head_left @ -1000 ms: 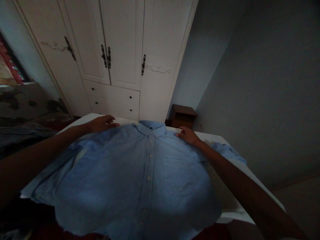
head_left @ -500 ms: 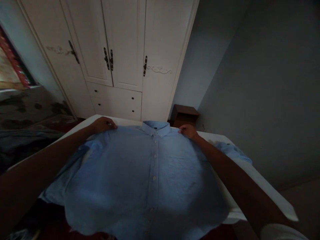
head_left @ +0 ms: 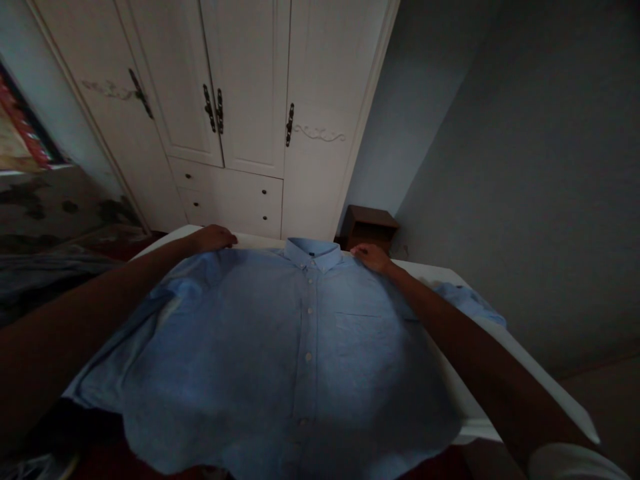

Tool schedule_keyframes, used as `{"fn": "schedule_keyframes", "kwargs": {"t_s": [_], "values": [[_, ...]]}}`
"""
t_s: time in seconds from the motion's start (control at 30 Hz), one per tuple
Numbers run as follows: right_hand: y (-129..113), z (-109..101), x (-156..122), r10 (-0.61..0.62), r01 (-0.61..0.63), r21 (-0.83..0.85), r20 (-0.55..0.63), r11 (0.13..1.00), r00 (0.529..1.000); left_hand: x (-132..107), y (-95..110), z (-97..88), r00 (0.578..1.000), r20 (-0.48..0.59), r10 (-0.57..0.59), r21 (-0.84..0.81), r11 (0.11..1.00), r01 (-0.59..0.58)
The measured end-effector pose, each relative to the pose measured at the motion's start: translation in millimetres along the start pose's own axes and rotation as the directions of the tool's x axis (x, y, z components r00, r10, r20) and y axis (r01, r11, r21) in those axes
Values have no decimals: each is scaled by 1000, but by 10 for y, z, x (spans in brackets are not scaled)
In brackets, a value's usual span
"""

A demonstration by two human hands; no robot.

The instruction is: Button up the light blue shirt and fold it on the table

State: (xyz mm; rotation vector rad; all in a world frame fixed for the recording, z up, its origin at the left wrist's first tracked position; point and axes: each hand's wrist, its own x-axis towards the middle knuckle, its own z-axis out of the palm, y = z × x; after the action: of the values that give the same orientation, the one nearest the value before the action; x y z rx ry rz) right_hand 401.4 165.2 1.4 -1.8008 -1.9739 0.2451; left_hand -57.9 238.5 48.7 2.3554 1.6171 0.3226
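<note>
One light blue button-down shirt [head_left: 255, 347], laid front side up on a white table [head_left: 431, 273]. Has its collar [head_left: 314, 255] at the far edge, chest pocket [head_left: 357, 337] to the right of the button placket [head_left: 309, 333], and lower hem [head_left: 155, 460] reaching past the near edge. Left hand [head_left: 215, 238] at one shoulder of the shirt, palm downward, fingers bent close together at the cloth. Right hand [head_left: 371, 257] at the other shoulder, nearer to the collar, fingertips at the fabric edge. Cannot tell, for either hand, a true pinch from a simple touch (thumbs mostly hidden, light rather dim). At left, a sleeve [head_left: 105, 380] in loose folds, beside the left forearm [head_left: 115, 300]. Beyond the right forearm [head_left: 465, 340], on the table, another piece of light blue cloth [head_left: 470, 303]. Behind the table, a cream wardrobe [head_left: 250, 67] with dark ornate handles [head_left: 290, 125]. Near to it, a low brown nightstand [head_left: 373, 217] with open front, then a grey wall [head_left: 540, 200]. At far left, a red-edged curtain [head_left: 17, 133] and, lower, dark grey cloth [head_left: 45, 272].
</note>
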Motion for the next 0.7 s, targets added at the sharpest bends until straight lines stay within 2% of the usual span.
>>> {"fn": "schedule_keyframes", "kwargs": {"t_s": [0.1, 0.2, 0.33, 0.5, 0.7], "values": [[-131, 63, 64, -54, 51, 42, 50, 998, 997, 114, 244, 77, 998, 57, 23, -17, 1000, -22], [-208, 149, 124, -79, 74, 73, 72, 995, 994, 184, 476, 267, 994, 92, 57, -52, 997, -52], [-226, 245, 188, -86, 82, 91, 47, 992, 995, 246, 701, 524, 996, 47, 80, -210, 975, -68], [-235, 326, 257, -96, 94, 98, 18, 991, 995, 347, 843, 633, 995, 20, 98, -218, 972, -91], [-243, 384, 309, -123, 134, 129, -90, 982, 988, 499, 853, 634, 992, -72, 99, -111, 988, -107]]}}
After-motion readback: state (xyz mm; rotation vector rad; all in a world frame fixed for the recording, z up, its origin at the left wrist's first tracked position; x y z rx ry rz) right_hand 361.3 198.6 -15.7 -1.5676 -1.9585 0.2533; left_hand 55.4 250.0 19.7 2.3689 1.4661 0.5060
